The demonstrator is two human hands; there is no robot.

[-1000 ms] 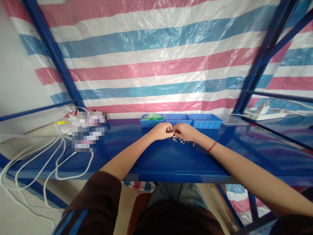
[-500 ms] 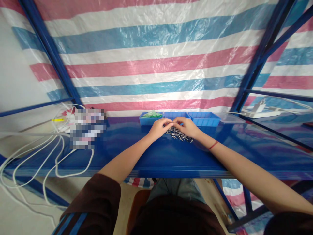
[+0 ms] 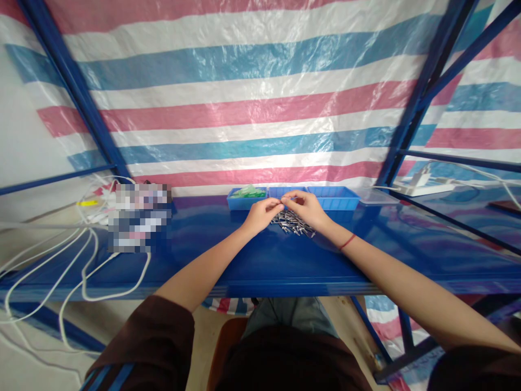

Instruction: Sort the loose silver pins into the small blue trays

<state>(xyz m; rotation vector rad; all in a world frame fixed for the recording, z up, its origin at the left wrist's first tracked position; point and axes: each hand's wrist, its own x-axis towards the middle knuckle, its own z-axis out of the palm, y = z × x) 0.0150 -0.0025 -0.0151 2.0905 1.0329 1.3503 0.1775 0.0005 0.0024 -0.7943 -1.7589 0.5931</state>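
My left hand [image 3: 262,214] and my right hand [image 3: 306,208] meet fingertip to fingertip over a heap of small metal pins that look like rivets [image 3: 293,224], lying on the blue table [image 3: 260,260]. Both hands are closed in a pinch. Whatever sits between the fingertips is too small to make out. Right behind the hands stands a blue compartment tray [image 3: 334,199]. Green plastic packets [image 3: 248,191] fill its left compartment, and my right hand partly covers the middle one.
White cables [image 3: 87,266] loop over the table's left end beside a blurred-out pile [image 3: 138,217]. A clear plastic lid [image 3: 378,196] lies right of the tray, with a white power strip [image 3: 425,187] beyond. Blue posts [image 3: 411,108] and a striped sheet [image 3: 244,108] stand behind.
The view has shifted slightly, moving the scene a little leftward. My fingertips stay together, with the right hand slightly higher over the heap, and more of the metal pins show.
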